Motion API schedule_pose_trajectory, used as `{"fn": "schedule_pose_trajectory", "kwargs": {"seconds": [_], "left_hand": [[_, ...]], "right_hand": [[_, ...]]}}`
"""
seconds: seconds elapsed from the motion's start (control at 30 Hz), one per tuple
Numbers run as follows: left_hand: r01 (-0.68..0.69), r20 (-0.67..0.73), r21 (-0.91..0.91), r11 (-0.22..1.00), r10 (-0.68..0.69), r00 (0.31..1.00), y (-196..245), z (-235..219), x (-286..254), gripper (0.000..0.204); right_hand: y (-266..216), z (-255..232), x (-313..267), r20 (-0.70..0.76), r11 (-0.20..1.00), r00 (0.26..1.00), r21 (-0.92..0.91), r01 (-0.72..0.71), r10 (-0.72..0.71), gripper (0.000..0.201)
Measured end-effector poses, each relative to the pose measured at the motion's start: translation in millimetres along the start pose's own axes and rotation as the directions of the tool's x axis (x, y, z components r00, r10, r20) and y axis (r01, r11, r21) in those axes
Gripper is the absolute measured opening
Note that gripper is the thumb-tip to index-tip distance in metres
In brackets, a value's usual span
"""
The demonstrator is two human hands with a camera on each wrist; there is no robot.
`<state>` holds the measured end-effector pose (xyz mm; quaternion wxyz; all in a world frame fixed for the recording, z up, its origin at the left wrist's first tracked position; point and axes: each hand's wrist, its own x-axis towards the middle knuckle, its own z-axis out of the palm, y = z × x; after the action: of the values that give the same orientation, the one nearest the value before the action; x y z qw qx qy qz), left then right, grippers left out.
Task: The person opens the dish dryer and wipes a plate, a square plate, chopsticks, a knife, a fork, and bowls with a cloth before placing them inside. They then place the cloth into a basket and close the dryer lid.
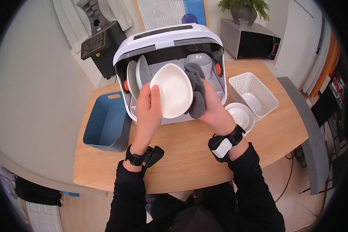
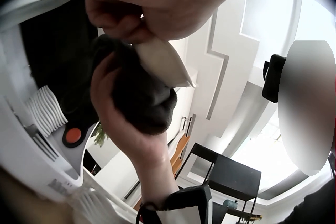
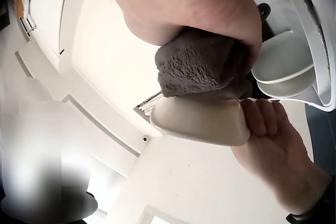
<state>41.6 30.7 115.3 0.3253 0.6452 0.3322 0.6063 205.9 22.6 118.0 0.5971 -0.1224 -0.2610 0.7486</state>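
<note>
A white rounded dish [image 1: 172, 91] is held up in front of the open white appliance, its hollow side visible in the head view. The left hand [image 1: 148, 110] grips its left edge, thumb over the rim. At the dish's right edge the right hand [image 1: 214, 110] holds a dark grey cloth [image 1: 197, 98] against it. In the right wrist view the cloth [image 3: 202, 66] is bunched under the right hand [image 3: 194, 6] and touches the dish [image 3: 202, 120]; the left hand's fingers [image 3: 262, 116] pinch the dish's other end.
The appliance [image 1: 168, 34] holds upright plates [image 1: 143, 71] at left and stacked bowls [image 1: 200, 61] at right. A blue bin [image 1: 108, 123] stands on the table's left. To the right are white saucers [image 1: 243, 116] and a white perforated basket [image 1: 265, 91] with a small dish [image 1: 252, 102] inside.
</note>
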Motion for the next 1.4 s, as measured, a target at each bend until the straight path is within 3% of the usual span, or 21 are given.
{"fn": "schedule_pose_trajectory", "kwargs": {"seconds": [0.07, 0.17, 0.27, 0.37, 0.47, 0.57, 0.77, 0.8, 0.9, 1.0, 1.1, 1.23, 1.27, 1.37, 1.4], "left_hand": [[-0.024, 0.009, 0.064, 0.998, 0.023, 1.0, 0.6, 1.9, -3.4, 0.029], [-0.002, -0.023, 0.148, 0.989, 0.006, 1.0, -1.3, -1.3, -0.9, 0.029], [0.011, -0.06, 0.232, 0.973, 0.002, 0.998, -11.3, -5.9, 3.9, 0.029], [0.007, -0.008, 0.287, 0.958, -0.005, 1.0, -16.6, -14.4, 10.1, 0.028], [0.061, 0.087, 0.427, 0.902, -0.108, 0.99, -4.0, -15.4, 4.6, 0.028], [0.013, 0.107, 0.461, 0.887, -0.07, 0.992, -9.7, -15.3, 5.6, 0.028], [0.154, 0.111, 0.332, 0.931, -0.2, 0.973, -40.2, -7.5, 45.8, 0.032], [0.086, 0.151, 0.358, 0.93, -0.149, 0.977, -46.0, -1.6, 61.5, 0.036], [0.107, 0.185, 0.367, 0.924, -0.186, 0.965, -51.0, 26.9, 104.5, 0.038], [0.208, 0.239, 0.431, 0.878, -0.333, 0.912, -57.2, 55.7, 136.3, 0.038], [0.229, 0.208, 0.503, 0.834, -0.373, 0.904, -78.0, 78.3, 157.6, 0.036], [0.187, 0.218, 0.596, 0.781, -0.382, 0.898, -109.5, 95.5, 188.1, 0.036], [0.169, 0.224, 0.602, 0.78, -0.369, 0.902, -110.9, 99.4, 190.9, 0.038], [0.122, 0.282, 0.589, 0.799, -0.344, 0.896, -115.9, 110.7, 199.7, 0.04], [0.123, 0.312, 0.612, 0.781, -0.381, 0.87, -113.7, 113.2, 202.7, 0.041]], "right_hand": [[14.3, -2.8, 2.3, -0.038, 0.996, 0.998, 0.076, -0.048, 0.051, 0.035], [10.8, -12.3, 2.3, -0.082, 0.986, 0.986, -0.076, -0.151, 0.145, 0.034], [7.7, -35.4, 6.5, 0.165, 0.982, 0.969, -0.07, -0.177, 0.186, 0.033], [0.2, -44.5, 14.4, 0.156, 0.992, 0.981, 0.039, -0.118, 0.111, 0.032], [-6.9, -3.5, 0.4, -0.128, 0.991, 0.988, -0.117, 0.071, -0.086, 0.031], [-10.0, -7.1, 2.0, -0.178, 0.976, 0.974, -0.19, 0.103, -0.138, 0.03], [-60.2, -27.2, -28.2, -0.219, 0.911, 0.931, -0.358, 0.203, -0.294, 0.032], [-72.5, -33.6, -36.0, -0.211, 0.878, 0.928, -0.44, 0.189, -0.306, 0.031], [-97.2, -38.1, -62.3, -0.33, 0.699, 0.782, -0.692, 0.182, -0.53, 0.03], [-127.5, -67.6, -82.3, -0.278, 0.422, 0.636, -0.903, 0.083, -0.72, 0.03], [-161.1, -105.7, -98.2, -0.093, 0.087, 0.604, -0.995, -0.039, -0.792, 0.031], [-188.1, -156.7, -114.4, 0.052, -0.322, 0.66, -0.9, -0.295, -0.75, 0.034], [-189.3, -159.3, -115.2, 0.062, -0.36, 0.685, -0.883, -0.302, -0.726, 0.038], [-183.1, -156.0, -123.3, 0.018, -0.216, 0.696, -0.956, -0.199, -0.717, 0.044], [-181.4, -147.0, -124.3, -0.059, -0.185, 0.697, -0.945, -0.269, -0.715, 0.05]]}}
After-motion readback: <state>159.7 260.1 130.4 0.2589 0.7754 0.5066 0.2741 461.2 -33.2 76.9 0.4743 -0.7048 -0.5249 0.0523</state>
